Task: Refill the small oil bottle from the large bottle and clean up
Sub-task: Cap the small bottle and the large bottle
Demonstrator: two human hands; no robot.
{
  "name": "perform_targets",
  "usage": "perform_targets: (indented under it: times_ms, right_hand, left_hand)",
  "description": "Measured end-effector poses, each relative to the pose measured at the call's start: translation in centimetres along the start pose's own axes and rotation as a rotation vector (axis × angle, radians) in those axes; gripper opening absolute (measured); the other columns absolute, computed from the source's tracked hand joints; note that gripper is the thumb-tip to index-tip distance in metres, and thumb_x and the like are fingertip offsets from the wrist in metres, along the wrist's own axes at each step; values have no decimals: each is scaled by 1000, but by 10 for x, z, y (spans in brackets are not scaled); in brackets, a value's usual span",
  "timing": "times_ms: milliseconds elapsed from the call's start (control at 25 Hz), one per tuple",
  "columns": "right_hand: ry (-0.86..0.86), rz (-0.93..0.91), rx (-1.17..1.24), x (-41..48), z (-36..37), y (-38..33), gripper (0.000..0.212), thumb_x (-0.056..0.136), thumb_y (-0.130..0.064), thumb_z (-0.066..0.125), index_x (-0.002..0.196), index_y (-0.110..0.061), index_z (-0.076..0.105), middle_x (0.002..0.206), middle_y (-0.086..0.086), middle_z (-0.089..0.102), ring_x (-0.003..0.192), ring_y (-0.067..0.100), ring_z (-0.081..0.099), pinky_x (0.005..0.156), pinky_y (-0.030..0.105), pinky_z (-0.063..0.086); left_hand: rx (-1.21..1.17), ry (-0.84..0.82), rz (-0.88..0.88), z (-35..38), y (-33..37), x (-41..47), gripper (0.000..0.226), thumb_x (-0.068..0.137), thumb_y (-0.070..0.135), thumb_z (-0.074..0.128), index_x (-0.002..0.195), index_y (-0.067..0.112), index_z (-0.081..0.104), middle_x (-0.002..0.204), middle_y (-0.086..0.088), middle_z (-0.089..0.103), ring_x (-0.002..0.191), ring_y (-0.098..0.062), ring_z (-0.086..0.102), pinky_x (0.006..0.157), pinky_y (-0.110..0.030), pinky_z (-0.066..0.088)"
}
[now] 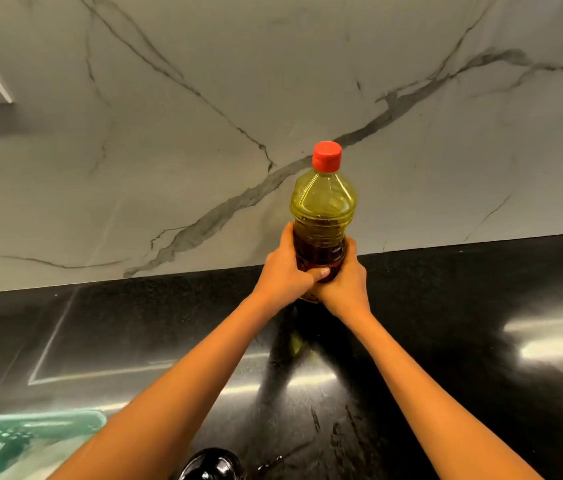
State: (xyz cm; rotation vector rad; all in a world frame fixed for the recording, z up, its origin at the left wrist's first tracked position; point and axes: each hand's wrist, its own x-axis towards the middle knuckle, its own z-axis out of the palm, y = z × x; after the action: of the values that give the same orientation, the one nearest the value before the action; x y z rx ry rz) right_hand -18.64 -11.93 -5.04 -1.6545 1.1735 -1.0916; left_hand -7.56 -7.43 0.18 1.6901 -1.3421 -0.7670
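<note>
The large oil bottle point(323, 206) is clear plastic with yellow-green oil and a red screw cap point(327, 156), which is on. It stands upright at the back of the black counter, close to the marble wall. My left hand point(283, 268) wraps its lower left side and my right hand point(344, 282) wraps its lower right side, fingers overlapping at the front. The bottle's base is hidden behind my hands. A dark glossy rounded object point(212, 465), possibly the small bottle, shows at the bottom edge between my forearms.
The black polished counter point(446, 341) stretches left and right, with bright light reflections at right. A teal plastic tray point(31, 441) sits at the bottom left corner. The white marble backsplash point(204, 133) rises right behind the bottle. Small dark drops lie near the bottom centre.
</note>
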Motion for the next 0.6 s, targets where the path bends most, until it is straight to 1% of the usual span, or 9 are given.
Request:
perform_targets:
  times_ms: [160, 240, 320, 400, 440, 480, 520, 560, 600]
  right_hand:
    - [-14, 0, -6, 2, 3, 12, 82, 46, -26, 81, 117, -36, 41, 90, -21, 60, 79, -19, 57, 58, -2, 41]
    - [-26, 3, -2, 2, 3, 16, 82, 46, -25, 81, 117, -36, 41, 92, -20, 61, 82, -17, 58, 59, -1, 42]
    - [-44, 19, -17, 2, 1, 17, 85, 48, -24, 82, 121, -34, 39, 95, -19, 60, 86, -8, 61, 59, 0, 43]
    - [-83, 31, -63, 1, -3, 10, 91, 52, -21, 83, 128, -29, 35, 99, -15, 59, 95, 8, 62, 59, 3, 45]
    - [-110, 31, -82, -1, -6, 5, 95, 55, -22, 84, 133, -27, 30, 106, -10, 59, 101, 14, 61, 64, 7, 48]
    - [-130, 24, -93, -5, -9, -2, 101, 57, -24, 85, 138, -24, 24, 117, -4, 57, 111, 18, 57, 77, 15, 51]
    - [-127, 11, -106, -9, -12, -11, 108, 58, -28, 85, 142, -21, 19, 131, 1, 51, 121, 20, 49, 91, 28, 49]
    - [-97, -9, -126, -14, -16, -21, 112, 59, -32, 86, 145, -18, 15, 141, 5, 42, 129, 22, 41, 103, 36, 41]
    - [-51, -35, -148, -22, -20, -35, 114, 59, -36, 86, 145, -15, 15, 146, 7, 35, 134, 22, 35, 107, 36, 34]
  left_hand:
    - [0, -11, -26, 4, -8, 5, 83, 73, 21, 76, 139, 21, 26, 129, -4, 55, 118, -21, 53, 87, -24, 40]
    - [17, -19, -26, 6, -10, 4, 83, 75, 21, 75, 140, 21, 23, 129, -4, 55, 118, -22, 52, 87, -24, 40]
    - [45, -18, -24, 6, -11, 3, 82, 76, 21, 73, 141, 19, 23, 129, -5, 55, 118, -23, 52, 87, -25, 40]
    - [81, -11, -24, 4, -6, -2, 82, 78, 19, 72, 142, 18, 21, 131, -6, 54, 121, -25, 50, 91, -29, 41]
    - [104, -8, -27, 2, -2, -7, 85, 79, 17, 71, 145, 17, 17, 136, -7, 50, 125, -25, 47, 95, -32, 39]
    - [133, -3, -26, -2, 4, -14, 88, 80, 15, 69, 147, 17, 11, 141, -8, 45, 129, -26, 43, 99, -33, 37]
    - [170, 7, -15, -7, 9, -22, 90, 82, 14, 67, 148, 18, 6, 146, -8, 38, 131, -26, 39, 102, -35, 35]
    - [207, 21, 8, -13, 14, -33, 89, 84, 15, 65, 148, 19, 4, 149, -8, 33, 133, -26, 35, 104, -35, 33]
    - [235, 43, 41, -22, 19, -48, 86, 85, 17, 64, 148, 20, 5, 151, -6, 28, 135, -25, 32, 106, -34, 31]
